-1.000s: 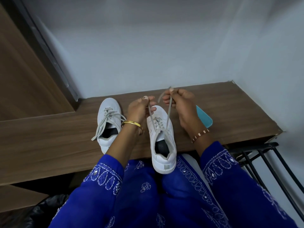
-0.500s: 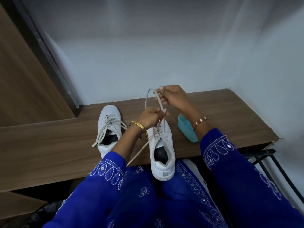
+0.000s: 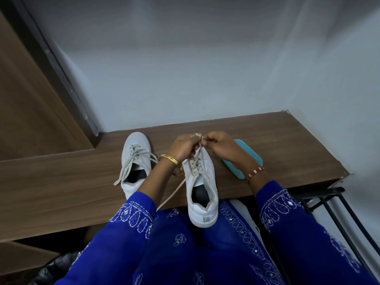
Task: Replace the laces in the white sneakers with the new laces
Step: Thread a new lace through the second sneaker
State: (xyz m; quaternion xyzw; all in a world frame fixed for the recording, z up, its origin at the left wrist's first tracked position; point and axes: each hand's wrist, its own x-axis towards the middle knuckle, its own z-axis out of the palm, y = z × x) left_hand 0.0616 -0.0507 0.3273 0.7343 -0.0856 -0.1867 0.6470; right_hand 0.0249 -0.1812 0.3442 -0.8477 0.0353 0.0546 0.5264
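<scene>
- The near white sneaker [image 3: 202, 188] stands at the 6 o'clock edge of the wooden shelf [image 3: 72, 182], its heel overhanging the person's blue-clad lap.
- Left hand [image 3: 184, 148] and right hand [image 3: 221, 146] meet above its toe, at 12 o'clock of the shoe; the fingers of both curl round and pinch the beige lace [image 3: 196, 161].
- One lace end trails toward 7 o'clock.
- The second sneaker [image 3: 135, 163], loosely laced, lies at 9 o'clock.
- A teal flat object [image 3: 248, 159] sits at 3 o'clock, partly behind the right wrist.
</scene>
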